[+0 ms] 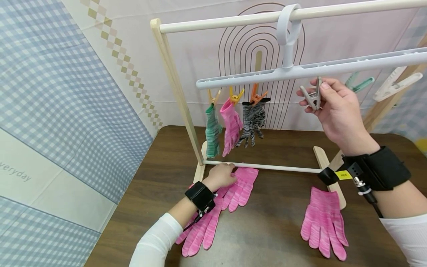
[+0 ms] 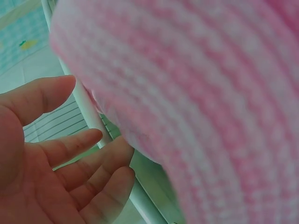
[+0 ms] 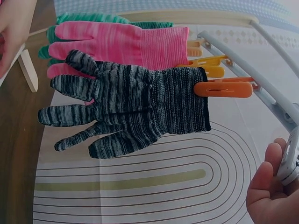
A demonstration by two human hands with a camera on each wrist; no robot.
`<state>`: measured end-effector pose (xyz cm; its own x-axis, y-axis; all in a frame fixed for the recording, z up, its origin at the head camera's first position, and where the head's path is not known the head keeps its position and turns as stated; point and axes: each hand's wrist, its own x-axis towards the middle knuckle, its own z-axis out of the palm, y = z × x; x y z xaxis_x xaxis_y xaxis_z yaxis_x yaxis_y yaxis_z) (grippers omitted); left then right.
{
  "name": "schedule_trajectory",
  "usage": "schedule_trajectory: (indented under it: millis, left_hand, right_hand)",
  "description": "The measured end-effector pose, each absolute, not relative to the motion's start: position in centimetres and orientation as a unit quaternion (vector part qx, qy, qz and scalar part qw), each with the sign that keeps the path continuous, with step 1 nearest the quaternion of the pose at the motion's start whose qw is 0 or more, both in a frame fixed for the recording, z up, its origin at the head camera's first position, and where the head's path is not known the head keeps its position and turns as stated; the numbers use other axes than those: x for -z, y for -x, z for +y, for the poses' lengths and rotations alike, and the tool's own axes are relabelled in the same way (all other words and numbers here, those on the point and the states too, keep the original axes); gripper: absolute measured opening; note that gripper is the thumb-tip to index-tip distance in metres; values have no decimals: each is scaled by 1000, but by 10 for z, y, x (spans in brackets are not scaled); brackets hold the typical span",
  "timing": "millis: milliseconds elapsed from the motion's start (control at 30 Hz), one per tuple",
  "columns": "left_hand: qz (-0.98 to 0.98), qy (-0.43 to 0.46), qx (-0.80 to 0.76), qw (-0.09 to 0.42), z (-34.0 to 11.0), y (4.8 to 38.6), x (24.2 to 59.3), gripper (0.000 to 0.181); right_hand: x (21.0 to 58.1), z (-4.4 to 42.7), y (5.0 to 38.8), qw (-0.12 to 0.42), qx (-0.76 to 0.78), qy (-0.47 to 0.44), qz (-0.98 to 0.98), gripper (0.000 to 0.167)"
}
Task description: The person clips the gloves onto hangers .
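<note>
My right hand pinches a grey clothespin just under the white hanger. In the right wrist view only a part of that clothespin shows. My left hand is low by the rack's bottom bar, at the cuff end of a pink glove on the table. Its thumb and fingers are spread apart in the left wrist view, with striped pink knit close to the camera. Under the left wrist lies another pink glove, partly covered.
Green, pink and black-and-grey gloves hang from yellow and orange clothespins. Green and white clothespins are at the hanger's right. Another pink glove lies at the right of the table.
</note>
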<state>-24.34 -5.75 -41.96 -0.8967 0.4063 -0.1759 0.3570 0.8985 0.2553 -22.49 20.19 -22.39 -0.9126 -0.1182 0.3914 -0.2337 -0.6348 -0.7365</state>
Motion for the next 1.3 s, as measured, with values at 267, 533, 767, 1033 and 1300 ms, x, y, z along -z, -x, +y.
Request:
schedule_trajectory:
  millis: [267,533,767,1033,1300]
  left_hand:
    - [966,-202,-105,122,-55,244,421,44]
    - [966,-218,-91,105,-54,245,423,29]
    - [967,-219,-78,108,-54,246,425,40]
    - [964,-224,-82,117,-53,245,423,29]
    - [963,-225,-81,125,-52,242,422,11]
  right_hand:
    - [225,202,226,33,-882,-208,-421,18]
    - [224,202,225,34,-881,-205,-425,19]
    - [224,202,225,36,-880,-205,-427,19]
    - [224,202,225,36,-879,-208,-428,19]
    - [224,202,225,37,-874,-212,-436,20]
